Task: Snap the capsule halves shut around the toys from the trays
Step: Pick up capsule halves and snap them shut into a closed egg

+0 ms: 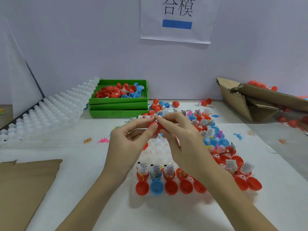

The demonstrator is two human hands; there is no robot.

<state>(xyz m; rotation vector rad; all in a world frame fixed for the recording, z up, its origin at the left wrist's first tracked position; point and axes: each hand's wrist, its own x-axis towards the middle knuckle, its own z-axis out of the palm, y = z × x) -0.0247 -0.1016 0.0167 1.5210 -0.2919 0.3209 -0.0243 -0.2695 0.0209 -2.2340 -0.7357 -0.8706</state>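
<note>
Fingertips (154, 126) of both hands pinched on one red capsule (158, 126), held above the white tray (156, 147); left hand (128, 139) with thumb and forefinger curled round its left side; right hand (176, 134) with fingers curled over its top and right side; small packet (158, 116) poking up at the capsule's top, print too small to read.

Below the wrists, at the tray's near edge, a front row of open halves (156, 187), red except one blue, with a second row just behind them holding upright white toy packets (144, 168); black marks and fine print on the packets, unreadable. To the right, more red and blue halves (215, 142) with packets standing in them.

Farther out, loose toys on the white table (75, 172): pink dinosaur (103, 140), blue dinosaur (238, 136), orange piece (87, 140). Stacked green trays (118, 105) at the back, top one filled with red and blue halves; empty white moulded trays (55, 110) leaning to their left; brown cardboard sheet (25, 189) near left; torn cardboard box (260, 100) far right with red capsules behind it.

On the pale wall, paper sign (176, 19) reading 合模 above a blue bar.
</note>
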